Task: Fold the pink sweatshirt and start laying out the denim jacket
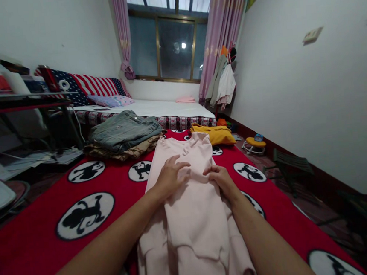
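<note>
**Pale pink garment spread flat under two hands**

Pink knit cloth, a sleeveless dress or long top point(189, 205), lies lengthwise down the middle of a red blanket point(45, 248) printed with black monkey figures in white discs. Its far end, with the shoulder straps, points toward the window; its near end falls in loose folds close to the person. One side has been folded inward, so a long flap lies along the middle.

The left hand point(170, 177) rests palm down on the cloth, fingers spread and open, pressing lightly rather than grasping. The right hand point(219, 178) sits just beside it on the right edge of the flap, fingers curled, seemingly pinching a fold of fabric, though the exact grip is hard to make out.

By the look of it the garment is light, soft and limp; it should drape and crease wherever it is lifted, and slide little on the fleecy blanket. The folded edges or the strap end look like the surest places to take hold, with both hands apart so it does not sag.

Beyond it, to the far left, sits a stack of folded jeans point(123, 132) and patterned cloth; a yellow garment point(215, 134) lies to the far right, touching nothing pink.
</note>
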`<state>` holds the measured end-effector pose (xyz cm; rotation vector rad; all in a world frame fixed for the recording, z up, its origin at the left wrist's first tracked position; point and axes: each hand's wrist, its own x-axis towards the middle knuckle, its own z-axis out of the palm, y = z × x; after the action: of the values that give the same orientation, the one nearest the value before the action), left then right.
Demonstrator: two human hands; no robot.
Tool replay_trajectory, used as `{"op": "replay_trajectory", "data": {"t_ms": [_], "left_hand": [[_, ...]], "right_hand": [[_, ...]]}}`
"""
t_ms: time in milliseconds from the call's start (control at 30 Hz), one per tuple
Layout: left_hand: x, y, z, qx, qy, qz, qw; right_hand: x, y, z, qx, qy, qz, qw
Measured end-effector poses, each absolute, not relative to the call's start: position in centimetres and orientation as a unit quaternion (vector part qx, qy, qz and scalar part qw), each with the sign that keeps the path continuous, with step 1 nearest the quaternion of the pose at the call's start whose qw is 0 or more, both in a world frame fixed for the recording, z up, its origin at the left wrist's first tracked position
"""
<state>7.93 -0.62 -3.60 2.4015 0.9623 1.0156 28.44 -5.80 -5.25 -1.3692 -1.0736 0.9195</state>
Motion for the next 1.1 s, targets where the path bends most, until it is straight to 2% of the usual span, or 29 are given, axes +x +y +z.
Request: {"op": "replay_trajectory", "data": {"t_ms": [100,167,233,333,433,600,833,967,1100], "left_hand": [[7.7,0.2,-5.6,0.849,0.383,0.328,0.158],[7.7,0.0,-6.1,0.846,0.391,0.331,0.149],[7.8,-0.3,-6.2,0.845,0.391,0.339,0.137],[8.0,-0.7,-6.1,0.845,0.387,0.346,0.130],[8.0,-0.7,-6.3,0.843,0.381,0.357,0.131],[8.0,-0.4,-6.7,0.834,0.374,0.378,0.147],[8.0,-0.7,-6.6,0.819,0.361,0.415,0.167],[8.0,-1.0,-6.2,0.818,0.362,0.417,0.161],[8.0,-1.2,-5.9,0.827,0.389,0.381,0.142]], "right_hand": [[28.8,-5.5,-5.3,-0.608,-0.458,0.390,0.519],[29.3,-4.8,-5.5,-0.628,-0.451,0.344,0.533],[30.2,-3.4,-5.5,-0.665,-0.449,0.237,0.548],[31.9,-0.4,-4.8,-0.733,-0.465,0.060,0.494],[33.4,3.3,-2.8,-0.766,-0.471,-0.005,0.437],[34.3,8.8,0.8,-0.819,-0.456,-0.028,0.348],[35.0,13.5,2.0,-0.862,-0.440,-0.003,0.251],[35.7,15.8,3.5,-0.858,-0.442,0.045,0.257],[35.7,17.4,4.8,-0.813,-0.469,0.123,0.324]]}}
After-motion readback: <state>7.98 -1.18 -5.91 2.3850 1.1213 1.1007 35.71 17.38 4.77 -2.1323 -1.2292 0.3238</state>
